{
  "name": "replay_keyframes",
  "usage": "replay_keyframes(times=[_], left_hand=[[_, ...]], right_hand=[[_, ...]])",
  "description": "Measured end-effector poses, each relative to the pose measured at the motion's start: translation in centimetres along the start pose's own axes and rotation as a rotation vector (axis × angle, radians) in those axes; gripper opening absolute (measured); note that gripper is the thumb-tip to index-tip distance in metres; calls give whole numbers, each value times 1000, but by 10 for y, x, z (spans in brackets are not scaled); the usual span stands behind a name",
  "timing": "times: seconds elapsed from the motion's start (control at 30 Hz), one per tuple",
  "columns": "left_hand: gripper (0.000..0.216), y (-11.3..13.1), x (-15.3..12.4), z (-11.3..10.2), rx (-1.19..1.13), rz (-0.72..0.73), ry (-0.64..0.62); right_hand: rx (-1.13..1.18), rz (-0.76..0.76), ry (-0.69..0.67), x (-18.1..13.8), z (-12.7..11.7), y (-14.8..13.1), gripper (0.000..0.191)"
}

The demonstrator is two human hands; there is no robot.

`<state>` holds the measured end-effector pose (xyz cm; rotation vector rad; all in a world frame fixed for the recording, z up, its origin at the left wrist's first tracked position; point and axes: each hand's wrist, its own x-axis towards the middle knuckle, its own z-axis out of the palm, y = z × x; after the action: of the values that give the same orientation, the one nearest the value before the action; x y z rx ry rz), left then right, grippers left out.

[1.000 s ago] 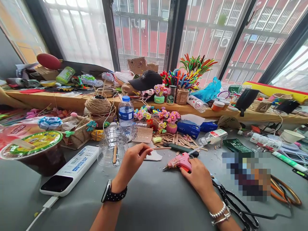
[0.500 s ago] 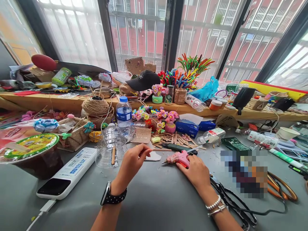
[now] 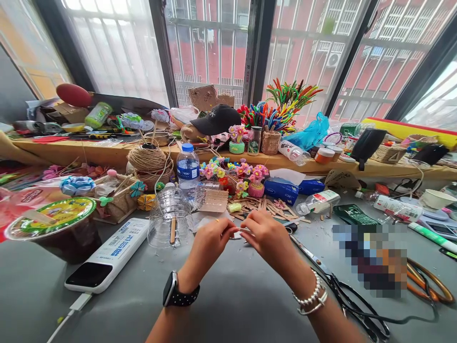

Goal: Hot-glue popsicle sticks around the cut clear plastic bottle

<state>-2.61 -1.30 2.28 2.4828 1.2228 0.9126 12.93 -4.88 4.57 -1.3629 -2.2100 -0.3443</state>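
A thin wooden craft stick (image 3: 244, 229) spans the small gap between my hands above the grey table. My left hand (image 3: 213, 242) pinches one end, its fingers closed. At the other end, the fingertips of my right hand (image 3: 264, 237) are closed on the same stick. The pink glue gun is hidden behind my right hand. Loose craft sticks (image 3: 266, 205) lie in a pile beyond the hands. Left of them, a clear cut plastic bottle (image 3: 160, 228) lies on its side with one craft stick (image 3: 173, 230) on it.
A lidded drink cup (image 3: 60, 238) and a white power bank (image 3: 110, 255) stand and lie on the left. Scissors (image 3: 335, 281) and a black cable lie near my right forearm. At the back are a water bottle (image 3: 188, 166), twine (image 3: 144, 159) and a blue tissue pack (image 3: 280, 190).
My right hand has left the pink glue gun and moved left to the craft stick, taking its free end. My left hand still holds the stick. The view has shifted slightly.
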Motion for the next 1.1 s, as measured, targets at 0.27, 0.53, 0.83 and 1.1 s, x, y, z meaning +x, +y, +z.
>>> replay_keyframes(times=[0.27,0.53,0.83,1.1], left_hand=[[21,-1,-1,6,167,26,20],[18,0,-1,8,255,81,15],[18,2,-2,5,220,60,-17],[24,20,-4,-4,47,-76,-156]], right_hand=[[-230,-95,26,8,13,-9,6],[-251,-114,4,8,11,-10,11],[-284,-130,93,6,17,-10,16],[-260,-120,161,5,19,-9,17]])
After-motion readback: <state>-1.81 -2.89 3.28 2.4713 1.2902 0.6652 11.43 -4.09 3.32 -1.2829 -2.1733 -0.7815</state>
